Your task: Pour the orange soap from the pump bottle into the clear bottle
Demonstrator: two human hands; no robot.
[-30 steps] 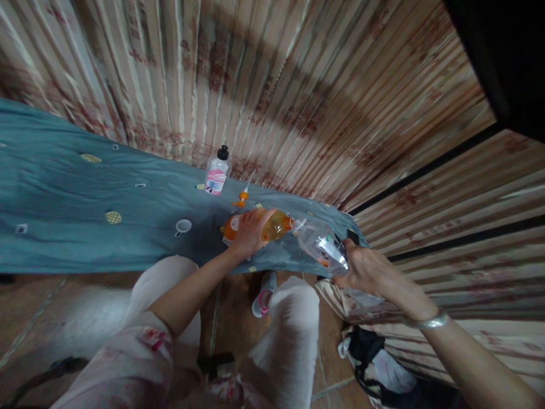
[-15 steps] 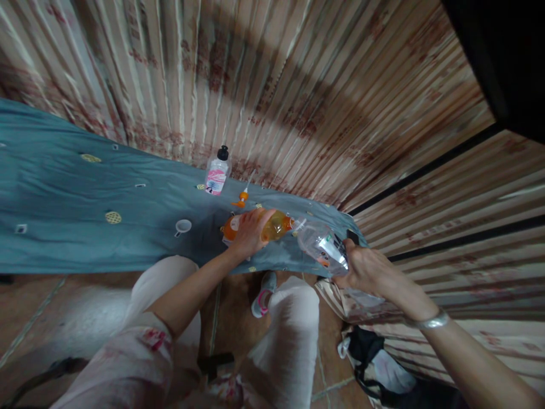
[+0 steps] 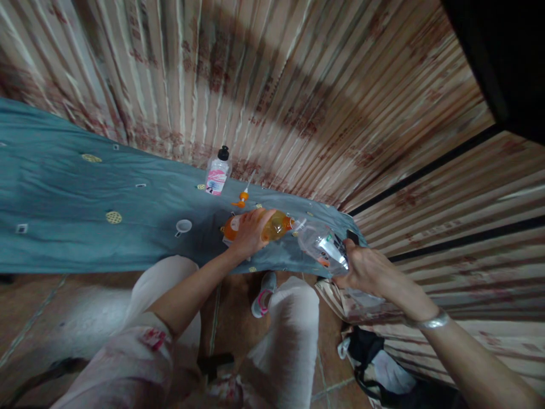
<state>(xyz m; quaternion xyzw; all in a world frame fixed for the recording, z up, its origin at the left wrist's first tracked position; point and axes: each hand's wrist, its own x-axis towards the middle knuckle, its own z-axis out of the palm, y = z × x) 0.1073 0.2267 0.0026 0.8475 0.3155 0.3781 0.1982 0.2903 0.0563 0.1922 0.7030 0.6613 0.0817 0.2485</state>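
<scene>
My left hand [image 3: 252, 232] is wrapped round an orange bottle [image 3: 276, 225], tilted over with its neck to the right. That neck meets the mouth of a clear plastic bottle [image 3: 319, 244], also tilted, whose base end my right hand [image 3: 361, 267] grips. Behind my left hand, an orange pump top [image 3: 242, 198] with a thin clear tube lies on the teal cloth [image 3: 149, 199]. A clear bottle with a pink label and black cap [image 3: 217, 176] stands near the curtain. To the left lies a small white cup with a handle [image 3: 183, 226].
A pleated, flowered curtain [image 3: 264, 85] rises behind the cloth-covered surface. Dark bars [image 3: 430, 168] cross it on the right. A black and white bag [image 3: 383, 363] lies on the tiled floor at the lower right, beyond my knees.
</scene>
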